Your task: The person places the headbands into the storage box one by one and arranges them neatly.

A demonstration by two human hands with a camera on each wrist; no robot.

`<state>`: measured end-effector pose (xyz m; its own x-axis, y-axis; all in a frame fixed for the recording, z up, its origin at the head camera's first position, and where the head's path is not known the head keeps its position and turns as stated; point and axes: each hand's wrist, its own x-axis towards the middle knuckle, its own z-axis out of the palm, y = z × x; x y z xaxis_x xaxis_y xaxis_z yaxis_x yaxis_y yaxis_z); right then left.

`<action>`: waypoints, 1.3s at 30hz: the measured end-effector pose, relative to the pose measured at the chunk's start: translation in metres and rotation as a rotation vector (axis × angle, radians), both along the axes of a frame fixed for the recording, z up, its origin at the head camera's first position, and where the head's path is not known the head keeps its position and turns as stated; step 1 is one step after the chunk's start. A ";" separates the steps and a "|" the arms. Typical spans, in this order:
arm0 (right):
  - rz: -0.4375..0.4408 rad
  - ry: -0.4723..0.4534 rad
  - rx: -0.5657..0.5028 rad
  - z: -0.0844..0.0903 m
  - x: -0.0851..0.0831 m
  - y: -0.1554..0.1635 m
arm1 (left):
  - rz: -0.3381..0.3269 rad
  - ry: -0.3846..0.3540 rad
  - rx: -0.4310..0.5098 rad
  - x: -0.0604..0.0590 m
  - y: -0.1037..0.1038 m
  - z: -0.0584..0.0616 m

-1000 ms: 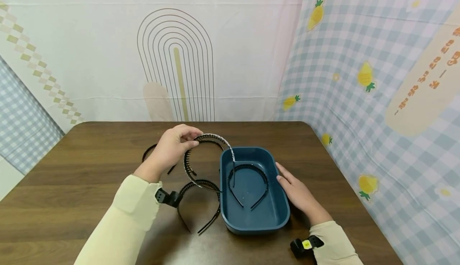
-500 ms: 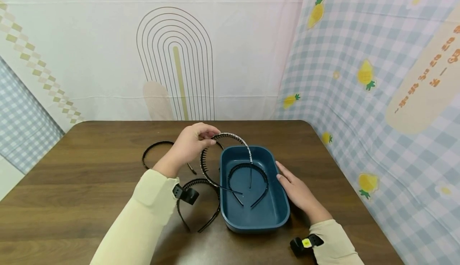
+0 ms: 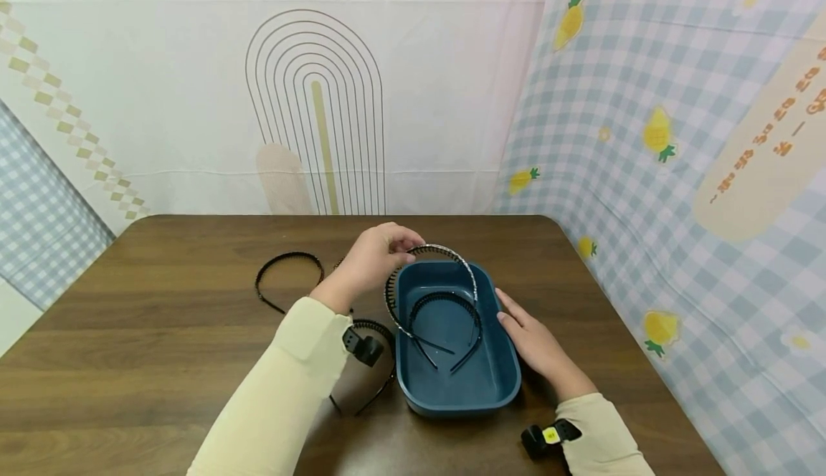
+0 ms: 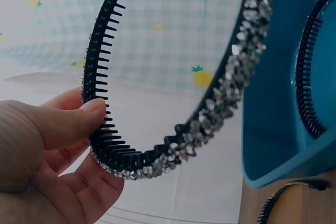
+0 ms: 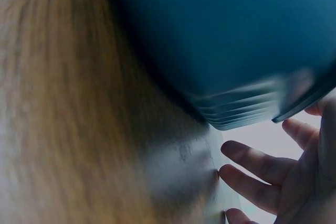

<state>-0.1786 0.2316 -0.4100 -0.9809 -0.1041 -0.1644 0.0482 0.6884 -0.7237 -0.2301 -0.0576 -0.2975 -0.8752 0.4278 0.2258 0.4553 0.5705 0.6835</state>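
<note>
- At the left hand [image 3: 377, 257], pinched between thumb and fingers: one silver-studded headband [image 4: 228, 95]. Thumb inside the hoop by the comb teeth, fingers curled behind; grip closed down to the band's thickness.
- Held band extends from that hand toward 4 o'clock, arch uppermost, mostly over the bin; its left side reaches past the bin's 10 o'clock edge. Contact with the bin: cannot tell.
- Blue bin [image 3: 458, 390], count one, at 4 to 5 o'clock from the left hand.
- Inside the bin: one black headband [image 3: 442, 295], toothed, arch toward 12 o'clock, tips toward 6.
- Right hand [image 3: 532, 343] at the bin's 3 o'clock side, touching the rim; fingers extended and spread, nothing gripped.
- On the table [image 3: 161, 318]: two headbands readily counted. Near band [image 3: 385, 332] at 6 o'clock from the left hand, just beside the bin, partly behind the wrist camera [image 3: 364, 347]; far band [image 3: 292, 254] at 9 o'clock.
- One small dark fragment [image 3: 338, 264] shows at the left wrist's edge, otherwise hidden; cannot tell whether it belongs to another band.
- Farthest out, toward 12 o'clock: white printed cloth [image 3: 452, 103]; toward 2 o'clock: blue checked cloth [image 3: 619, 196] with pineapples.
</note>
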 end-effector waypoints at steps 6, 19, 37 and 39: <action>-0.002 -0.001 -0.002 -0.001 0.000 0.001 | -0.034 -0.007 -0.037 -0.004 0.013 -0.002; -0.004 -0.006 -0.006 -0.003 -0.001 0.001 | -0.071 -0.051 -0.122 -0.006 0.035 -0.007; -0.004 -0.008 0.000 -0.002 -0.002 0.001 | -0.124 -0.080 -0.226 -0.010 0.052 -0.024; 0.000 -0.006 0.003 -0.002 -0.002 0.002 | -0.127 -0.084 -0.230 -0.011 0.054 -0.027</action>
<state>-0.1806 0.2332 -0.4119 -0.9799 -0.1036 -0.1708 0.0528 0.6904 -0.7215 -0.2408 -0.0040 -0.3241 -0.8226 0.5672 0.0390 0.4807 0.6572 0.5806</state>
